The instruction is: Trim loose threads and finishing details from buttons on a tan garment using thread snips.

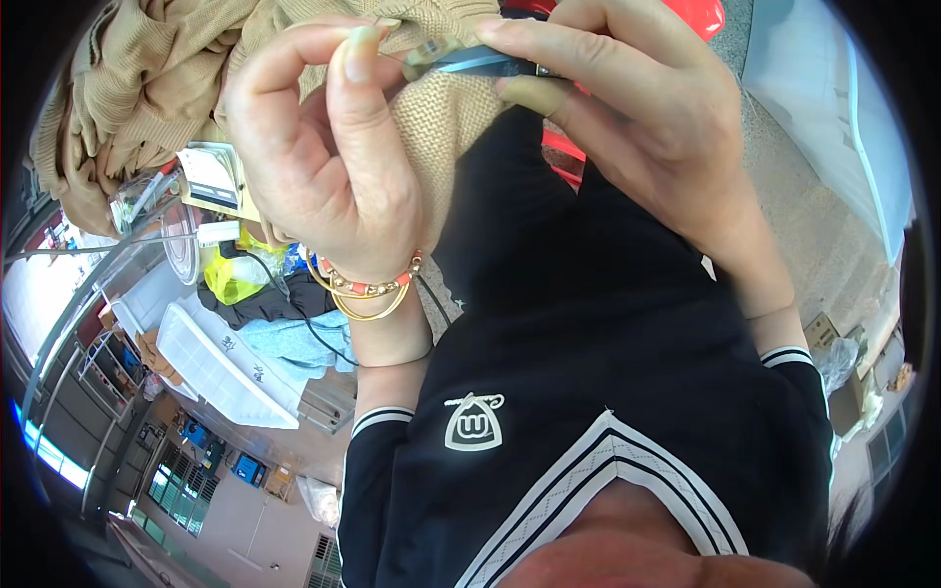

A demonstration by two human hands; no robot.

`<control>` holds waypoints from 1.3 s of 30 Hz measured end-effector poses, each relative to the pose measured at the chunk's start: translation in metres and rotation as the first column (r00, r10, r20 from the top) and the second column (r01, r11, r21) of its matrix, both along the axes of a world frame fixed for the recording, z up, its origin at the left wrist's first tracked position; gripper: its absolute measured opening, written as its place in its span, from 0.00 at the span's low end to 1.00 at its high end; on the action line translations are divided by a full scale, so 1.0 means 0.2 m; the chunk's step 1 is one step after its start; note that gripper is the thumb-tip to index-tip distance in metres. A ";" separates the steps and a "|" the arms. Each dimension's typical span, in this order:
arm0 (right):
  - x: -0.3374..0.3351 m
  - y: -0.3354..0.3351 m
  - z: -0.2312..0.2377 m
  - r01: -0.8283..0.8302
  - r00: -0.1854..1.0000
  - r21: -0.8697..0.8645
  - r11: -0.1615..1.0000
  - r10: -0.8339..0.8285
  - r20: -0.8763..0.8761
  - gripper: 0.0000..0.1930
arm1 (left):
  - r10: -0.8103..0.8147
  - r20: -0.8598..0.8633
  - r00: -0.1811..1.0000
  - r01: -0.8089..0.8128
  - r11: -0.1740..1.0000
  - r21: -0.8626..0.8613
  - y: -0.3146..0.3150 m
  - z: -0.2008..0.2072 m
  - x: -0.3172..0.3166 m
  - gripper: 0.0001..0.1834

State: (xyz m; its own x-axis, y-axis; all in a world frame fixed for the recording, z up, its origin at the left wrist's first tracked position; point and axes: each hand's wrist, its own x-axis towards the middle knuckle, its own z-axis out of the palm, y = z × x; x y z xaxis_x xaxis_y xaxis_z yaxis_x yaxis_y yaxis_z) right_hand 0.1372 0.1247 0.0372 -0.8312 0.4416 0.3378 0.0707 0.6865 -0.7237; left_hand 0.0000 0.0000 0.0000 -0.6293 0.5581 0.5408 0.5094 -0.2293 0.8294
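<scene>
My left hand (333, 147), with bracelets at the wrist, is raised at the top of the view. Its thumb and forefinger pinch together on something too fine to make out. My right hand (637, 108) grips a small dark-handled tool (480, 62) between thumb and fingers. The tool's pale, brownish end points left toward my left fingers; its exact kind is unclear. Beige knitted fabric (441, 127) hangs directly beneath the tool, between both hands, partly hidden behind my left hand.
More beige knitwear (147, 78) is heaped at the upper left. Below it are a yellow plastic bag (230, 279), a cable, light blue cloth (294, 338) and a white plastic bin (216, 367). A red stool (698, 15) shows behind my right hand. A translucent sheet-like container (823, 98) stands at the right.
</scene>
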 end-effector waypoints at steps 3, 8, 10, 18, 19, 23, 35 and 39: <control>0.00 -0.01 0.01 0.013 0.999 0.039 0.999 -0.014 0.029 0.14 | 0.008 -0.041 0.999 -0.009 1.000 -0.029 0.00 -0.01 0.00 0.07; 0.00 -0.02 0.02 0.049 0.999 0.080 0.996 -0.050 0.013 0.13 | -0.019 -0.018 1.000 0.019 1.000 0.003 0.00 -0.01 0.01 0.07; -0.01 -0.02 0.01 0.069 0.997 0.044 0.997 -0.068 -0.039 0.12 | -0.020 -0.017 1.000 0.020 1.000 0.005 0.00 -0.01 0.00 0.07; -0.02 -0.02 0.01 0.054 0.999 0.085 0.995 -0.054 -0.010 0.13 | 0.010 -0.072 0.997 -0.010 1.000 -0.005 -0.01 -0.03 -0.04 0.07; -0.02 -0.02 0.02 0.056 0.998 0.050 0.997 -0.056 -0.011 0.13 | 0.009 -0.070 0.997 -0.010 1.000 -0.008 -0.01 -0.03 -0.04 0.06; -0.02 -0.02 0.02 0.029 0.999 0.090 0.996 -0.032 0.032 0.14 | 0.012 -0.065 0.998 -0.014 0.999 -0.032 -0.02 -0.03 -0.04 0.06; -0.04 0.01 0.07 -0.037 0.997 0.024 0.999 0.036 0.061 0.14 | -0.079 -0.081 0.994 0.078 0.997 -0.016 -0.03 -0.04 -0.06 0.06; -0.04 0.01 0.08 -0.036 0.996 0.045 0.998 0.032 0.086 0.14 | -0.090 -0.100 0.991 0.089 0.996 -0.012 -0.03 -0.04 -0.06 0.07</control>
State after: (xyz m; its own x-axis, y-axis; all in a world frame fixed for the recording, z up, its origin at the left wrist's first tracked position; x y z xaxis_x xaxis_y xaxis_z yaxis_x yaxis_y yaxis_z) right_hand 0.1292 0.1277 0.0534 -0.8722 0.3979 0.2846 0.1063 0.7221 -0.6836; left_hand -0.0118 -0.0054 -0.0090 -0.5191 0.6143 0.5943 0.5681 -0.2715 0.7769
